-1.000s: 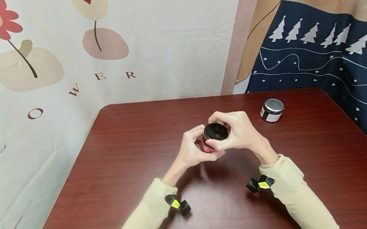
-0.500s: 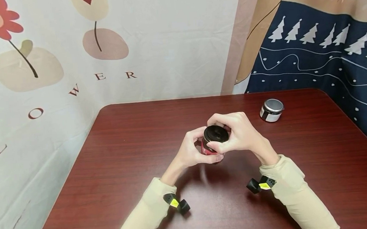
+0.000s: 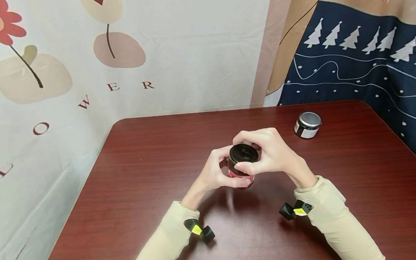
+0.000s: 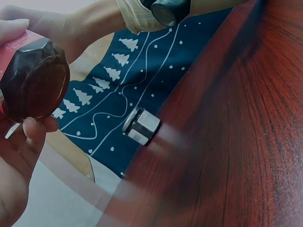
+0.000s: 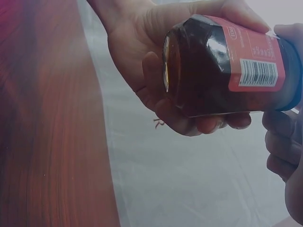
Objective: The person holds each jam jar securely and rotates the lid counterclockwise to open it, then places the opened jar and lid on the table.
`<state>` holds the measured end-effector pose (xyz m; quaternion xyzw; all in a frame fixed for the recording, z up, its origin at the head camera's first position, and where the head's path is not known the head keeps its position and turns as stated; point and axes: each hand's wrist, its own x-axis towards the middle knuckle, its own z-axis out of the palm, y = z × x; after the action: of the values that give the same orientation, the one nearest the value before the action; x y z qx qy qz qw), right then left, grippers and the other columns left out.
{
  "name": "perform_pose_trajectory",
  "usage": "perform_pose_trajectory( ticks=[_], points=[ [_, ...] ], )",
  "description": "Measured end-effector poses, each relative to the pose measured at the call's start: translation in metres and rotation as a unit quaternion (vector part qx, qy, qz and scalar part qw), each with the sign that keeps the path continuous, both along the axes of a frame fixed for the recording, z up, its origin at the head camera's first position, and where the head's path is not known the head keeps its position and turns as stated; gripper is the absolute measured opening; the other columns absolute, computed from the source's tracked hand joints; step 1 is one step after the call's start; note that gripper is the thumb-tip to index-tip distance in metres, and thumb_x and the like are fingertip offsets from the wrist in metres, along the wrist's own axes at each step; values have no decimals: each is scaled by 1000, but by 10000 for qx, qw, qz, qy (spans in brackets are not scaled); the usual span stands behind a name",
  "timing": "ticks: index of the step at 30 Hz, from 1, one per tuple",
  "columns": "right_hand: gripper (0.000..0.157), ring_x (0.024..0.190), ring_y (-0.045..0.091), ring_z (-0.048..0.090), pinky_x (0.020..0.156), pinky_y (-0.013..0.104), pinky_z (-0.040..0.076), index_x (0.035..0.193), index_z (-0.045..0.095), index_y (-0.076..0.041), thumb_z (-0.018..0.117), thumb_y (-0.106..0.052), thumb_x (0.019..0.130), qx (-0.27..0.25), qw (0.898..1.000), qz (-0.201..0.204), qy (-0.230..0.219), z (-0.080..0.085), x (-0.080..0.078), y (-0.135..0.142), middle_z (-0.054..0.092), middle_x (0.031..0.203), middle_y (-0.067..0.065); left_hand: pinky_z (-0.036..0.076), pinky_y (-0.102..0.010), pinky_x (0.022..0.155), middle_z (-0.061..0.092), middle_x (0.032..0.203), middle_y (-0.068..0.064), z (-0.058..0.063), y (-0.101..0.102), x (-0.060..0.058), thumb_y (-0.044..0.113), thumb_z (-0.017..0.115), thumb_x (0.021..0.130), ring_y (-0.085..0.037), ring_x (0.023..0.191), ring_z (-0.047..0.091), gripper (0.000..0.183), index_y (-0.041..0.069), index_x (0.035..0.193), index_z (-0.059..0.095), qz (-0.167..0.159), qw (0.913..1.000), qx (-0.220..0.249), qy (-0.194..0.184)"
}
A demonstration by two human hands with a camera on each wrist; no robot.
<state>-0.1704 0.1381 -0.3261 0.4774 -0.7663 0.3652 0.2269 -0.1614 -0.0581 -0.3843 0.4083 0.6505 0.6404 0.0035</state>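
A faceted glass jar with dark amber contents and a red barcode label (image 5: 255, 61) is held above the table between both hands. My left hand (image 3: 214, 172) grips the jar's body, thumb in front and fingers around the far side, as the right wrist view shows. My right hand (image 3: 267, 150) holds the round black lid (image 3: 244, 153) on top, thumb on its near side and fingers curled at the far side. In the left wrist view the jar's dark base (image 4: 40, 82) faces the camera.
Toward the back right of the reddish-brown table (image 3: 152, 158) stands a small dark jar with a silver lid and white label (image 3: 307, 125). Behind the table hang a white printed cloth (image 3: 195, 46) and a navy tree-patterned cloth (image 3: 355, 63).
Both hands and the jar have come slightly lower and nearer in the head view. The right hand has shifted a little to the left. The small silver-lidded jar stays put.
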Motion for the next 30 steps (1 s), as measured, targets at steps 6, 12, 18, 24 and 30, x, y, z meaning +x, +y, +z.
perform_pose_trajectory(
  ticks=[6, 12, 18, 24, 30],
  points=[
    [46, 60, 0, 45, 53, 19, 36, 99, 67, -16, 62, -62, 91, 43, 9999, 126, -26, 0, 1, 0, 57, 70, -18, 54, -30, 75, 70, 96, -11, 1, -1, -1, 3, 87, 66, -17, 86, 63, 41, 1, 104, 71, -126, 9999, 23, 13],
    [50, 65, 1, 49, 56, 19, 37, 106, 67, -16, 58, -64, 93, 194, 9998, -40, -57, 1, 0, 2, 63, 80, -14, 53, -32, 77, 70, 97, -11, 1, 0, 0, 8, 86, 68, -20, 87, 64, 41, 0, 105, 71, 41, 9999, 141, -15],
    [53, 68, 1, 51, 59, 21, 40, 110, 68, -16, 59, -66, 92, 327, 9991, -209, -144, 2, -1, 4, 66, 89, -13, 54, -33, 73, 70, 99, -8, 1, 2, -1, 6, 87, 68, -22, 86, 63, 40, 3, 105, 72, 287, 9993, 249, 72],
    [55, 63, 6, 51, 60, 17, 39, 111, 67, -17, 60, -67, 90, 325, 9984, -442, -164, 4, -2, 7, 62, 82, -14, 52, -30, 59, 69, 94, -6, -1, 3, -5, 5, 89, 66, -17, 76, 59, 41, 5, 103, 72, 828, 9937, 176, 735],
    [55, 61, 3, 46, 55, 22, 39, 111, 67, -16, 61, -66, 90, 327, 9973, -652, -78, 2, -2, 8, 60, 77, -14, 48, -26, 57, 66, 84, -3, -2, 5, -6, 7, 92, 63, -15, 72, 56, 42, 7, 100, 73, 1296, 9841, 62, 1214]
  ],
)
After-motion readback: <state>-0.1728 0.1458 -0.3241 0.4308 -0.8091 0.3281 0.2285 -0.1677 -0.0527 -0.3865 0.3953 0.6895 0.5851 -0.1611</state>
